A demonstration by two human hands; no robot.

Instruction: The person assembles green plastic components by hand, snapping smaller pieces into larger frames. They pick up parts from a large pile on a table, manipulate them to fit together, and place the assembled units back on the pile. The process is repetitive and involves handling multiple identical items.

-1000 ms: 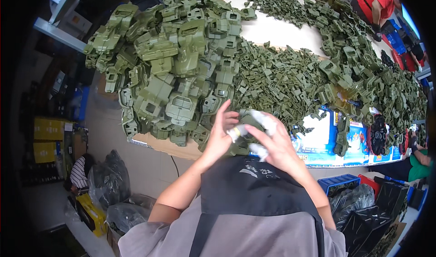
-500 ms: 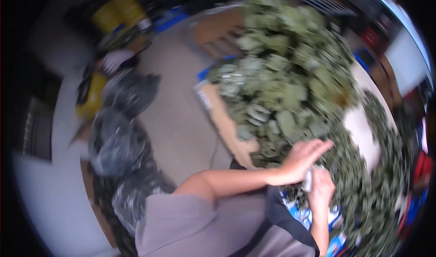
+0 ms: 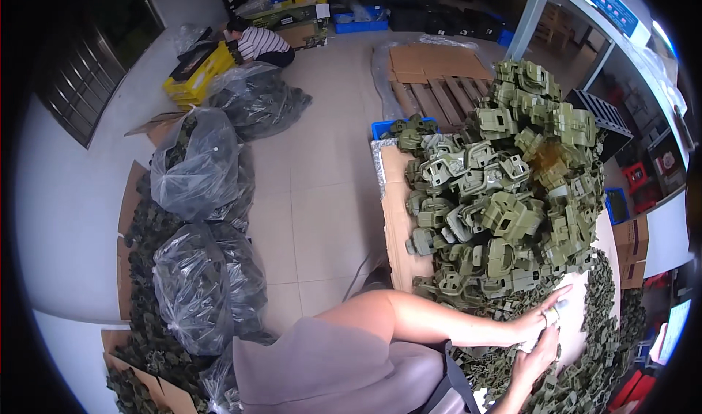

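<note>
My left hand reaches across from the left, at least one finger stretched out, over the table's near right part. Just below it, my right hand is closed, its fingers bent around a small whitish thing beside the left hand's fingers. Its kind is too small to make out. Many small dark green plastic parts lie around both hands. Beyond them rises a tall heap of larger olive-green plastic housings with cut-outs and loops.
Cardboard lines the table's left edge. Clear bags of dark parts line the left wall. A person in a striped top crouches far left near yellow crates. A wooden pallet lies beyond the table; a metal rack post stands right.
The view has swung and sharpened from a blur. Both hands stay close together with the whitish thing between them, now farther right and lower in the picture.
</note>
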